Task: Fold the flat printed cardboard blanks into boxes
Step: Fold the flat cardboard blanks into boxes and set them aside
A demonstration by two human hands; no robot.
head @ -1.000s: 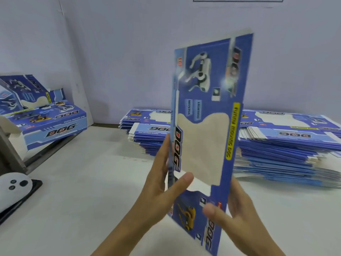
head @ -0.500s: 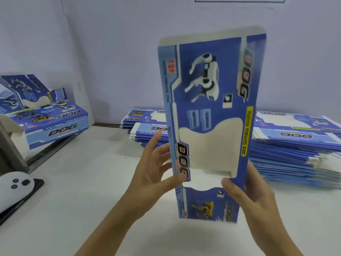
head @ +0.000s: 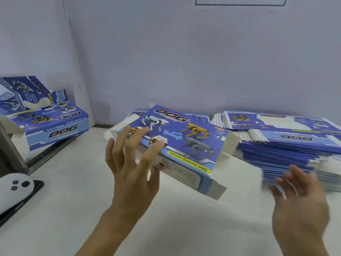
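A blue printed "DOG" box (head: 184,145), partly formed, lies tilted over the white table with its big face up and its white end flaps sticking out. My left hand (head: 132,163) holds its left end, fingers spread over the top face and thumb along the near side. My right hand (head: 299,204) is off the box, blurred, fingers spread in the air to the right. Two piles of flat blue blanks lie behind: a big one (head: 287,145) on the right and a smaller one (head: 201,117) mostly hidden by the box.
Folded boxes (head: 55,124) lean on a grey stand (head: 11,150) at the left. A white controller (head: 14,191) sits on a black pad at the left edge. White table (head: 73,200) stretches in front; a grey wall stands behind.
The blank stood upright between both hands; now it is swung down to lie tilted as a partly formed box. My right hand has let go and moved right.
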